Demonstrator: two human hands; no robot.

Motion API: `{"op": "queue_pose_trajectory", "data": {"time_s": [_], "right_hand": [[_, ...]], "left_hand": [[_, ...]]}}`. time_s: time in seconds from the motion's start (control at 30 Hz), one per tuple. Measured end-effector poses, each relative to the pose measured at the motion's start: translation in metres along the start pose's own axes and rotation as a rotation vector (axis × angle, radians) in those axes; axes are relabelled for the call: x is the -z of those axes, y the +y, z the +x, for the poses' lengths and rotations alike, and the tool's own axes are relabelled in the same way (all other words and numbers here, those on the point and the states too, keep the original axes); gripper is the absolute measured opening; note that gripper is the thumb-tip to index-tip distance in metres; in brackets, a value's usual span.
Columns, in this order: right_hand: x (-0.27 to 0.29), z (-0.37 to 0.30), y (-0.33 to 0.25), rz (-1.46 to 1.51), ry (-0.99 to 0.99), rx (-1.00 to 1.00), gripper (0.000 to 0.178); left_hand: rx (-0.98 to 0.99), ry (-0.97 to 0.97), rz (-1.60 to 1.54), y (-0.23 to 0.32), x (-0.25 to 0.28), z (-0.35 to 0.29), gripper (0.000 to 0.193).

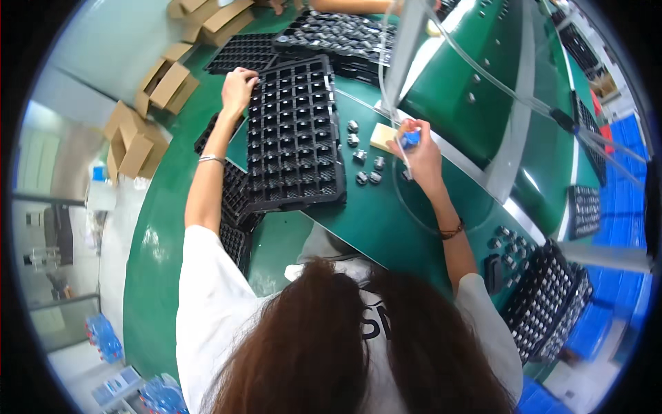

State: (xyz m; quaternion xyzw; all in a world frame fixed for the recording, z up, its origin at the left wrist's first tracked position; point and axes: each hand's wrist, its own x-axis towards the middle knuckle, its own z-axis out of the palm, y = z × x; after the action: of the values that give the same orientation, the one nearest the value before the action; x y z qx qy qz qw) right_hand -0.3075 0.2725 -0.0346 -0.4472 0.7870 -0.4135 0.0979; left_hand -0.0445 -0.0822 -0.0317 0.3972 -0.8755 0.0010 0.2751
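Note:
My left hand (238,91) is at the far left edge of a black compartment tray (296,205), its fingers curled on the rim. The tray lies lengthwise over the left edge of the green table, and many of its pockets show small dark or shiny bits. My right hand (422,157) is closed around a small blue thing (411,139), whose kind I cannot make out; a clear tube passes beside it. Touching or just left of those fingers is a pale yellow block (383,136). Several small silvery metal parts (360,156) lie loose between the tray and my right hand.
Another tray full of metal parts (338,34) stands at the far side, near another person's arm (352,5). A green conveyor belt (455,83) runs along the right. Stacked filled trays (545,293) and loose parts (509,260) sit at the near right. Open cardboard boxes (134,141) stand left.

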Motion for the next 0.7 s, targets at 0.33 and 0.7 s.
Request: {"op": "queue_pose_trajectory", "data": {"time_s": [0.33, 0.7], "right_hand": [[0.044, -0.034, 0.029, 0.120, -0.098, -0.111, 0.053], [-0.009, 0.011, 0.021, 0.143, 0.061, 0.114, 0.051]], "left_hand": [[0.092, -0.130, -0.188, -0.007, 0.009, 0.031, 0.015], [0.436, -0.462, -1.353, 0.113, 0.066, -0.043, 0.025]]}}
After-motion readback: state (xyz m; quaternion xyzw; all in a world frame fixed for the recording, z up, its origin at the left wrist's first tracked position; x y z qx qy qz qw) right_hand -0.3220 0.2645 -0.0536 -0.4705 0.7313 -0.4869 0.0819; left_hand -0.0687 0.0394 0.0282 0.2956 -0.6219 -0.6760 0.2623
